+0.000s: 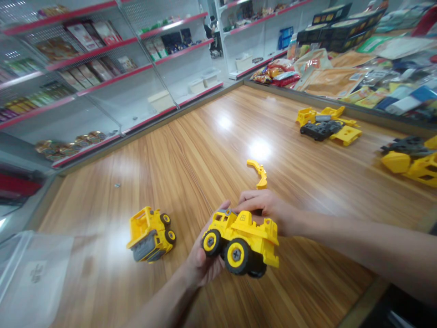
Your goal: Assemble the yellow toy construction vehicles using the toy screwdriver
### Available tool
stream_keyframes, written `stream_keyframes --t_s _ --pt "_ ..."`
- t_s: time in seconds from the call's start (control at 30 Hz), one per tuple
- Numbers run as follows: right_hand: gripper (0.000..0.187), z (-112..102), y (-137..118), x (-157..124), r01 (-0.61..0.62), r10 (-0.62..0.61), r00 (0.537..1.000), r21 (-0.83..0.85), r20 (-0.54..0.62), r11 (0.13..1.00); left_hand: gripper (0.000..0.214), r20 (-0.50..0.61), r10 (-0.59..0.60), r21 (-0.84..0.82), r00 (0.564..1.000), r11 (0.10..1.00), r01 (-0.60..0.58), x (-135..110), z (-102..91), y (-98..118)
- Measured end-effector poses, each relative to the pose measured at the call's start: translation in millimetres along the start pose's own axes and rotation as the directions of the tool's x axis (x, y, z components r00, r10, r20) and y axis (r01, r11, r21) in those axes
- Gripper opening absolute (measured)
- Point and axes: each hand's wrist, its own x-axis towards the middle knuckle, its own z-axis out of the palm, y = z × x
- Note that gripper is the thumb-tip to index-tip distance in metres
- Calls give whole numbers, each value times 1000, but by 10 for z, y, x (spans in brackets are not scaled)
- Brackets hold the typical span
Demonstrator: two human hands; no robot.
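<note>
A yellow toy truck with black tyres and yellow hubs rests tilted in my left hand, whose fingers and palm close around it from below and from the left. Behind the truck's top is my right hand, its fingers bent and pressed together close to the cab. The truck body hides those fingertips and whatever they may hold. Just beyond my right hand, a curved yellow toy excavator arm lies on the wooden table. To the left sits a yellow toy dump truck with a grey front part.
Yellow and black toy vehicle parts lie at the far right, with another yellow toy vehicle at the right edge. A translucent plastic bin stands lower left. Packaged goods and stocked shelves border the table.
</note>
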Motion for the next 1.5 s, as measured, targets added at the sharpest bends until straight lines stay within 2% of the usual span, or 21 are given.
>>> stream_keyframes --t_s 0.07,0.13,0.2,0.27,0.33,0.4,0.5,0.6,0.73,0.83,0.93,1.0,1.07,1.13,1.23,1.3,1.5 --pt "27 -15 -47 16 61 -59 997 -47 53 997 75 15 -2 -8 1000 1000 2 12 5 5" --pt "29 -44 -92 32 78 -75 996 -80 46 994 68 17 4 -39 1000 999 -3 28 21 19" --pt "30 -83 -104 44 37 -40 999 -155 -16 987 61 -10 6 -79 1000 997 -6 38 34 32" --pt "26 -124 -76 48 -30 18 999 -314 -41 949 52 -41 -7 -110 999 994 2 39 34 43" --pt "19 -157 -29 46 -66 70 998 -463 -10 884 48 -27 -28 -128 999 991 25 41 28 56" --pt "14 -175 8 38 -67 107 993 -537 43 841 53 18 -33 -139 999 990 35 55 30 79" --pt "7 -171 17 19 -47 136 984 -562 118 826 64 127 -68 -122 990 989 84 88 57 118" --pt "7 -140 5 -4 -26 164 968 -575 189 818 70 244 -155 -19 957 986 164 97 85 117" --pt "10 -89 14 -28 -24 193 952 -572 236 820 80 268 -195 77 943 981 180 59 71 54" --pt "13 -66 -3 -26 -41 204 951 -558 234 829 79 286 -224 125 932 973 195 47 55 39" --pt "12 -72 -83 0 -103 208 956 -427 208 898 72 266 -194 173 944 973 151 63 66 57" --pt "11 -94 -154 24 -214 242 952 -155 188 964 69 225 -153 174 962 978 115 73 83 63" --pt "15 -120 -212 41 -309 270 937 166 222 936 67 178 -120 148 977 984 94 73 98 57" --pt "21 -132 -240 44 -365 263 915 355 304 860 64 131 -97 127 987 989 81 63 105 44" --pt "26 -109 -231 30 -440 271 876 434 399 786 64 81 -80 126 994 990 69 43 97 22" --pt "27 -76 -214 22 -468 291 864 442 411 765 65 74 -77 145 994 987 66 35 79 11" --pt "30 -33 -223 29 -470 328 867 400 375 787 70 96 -84 181 992 981 66 37 33 8"
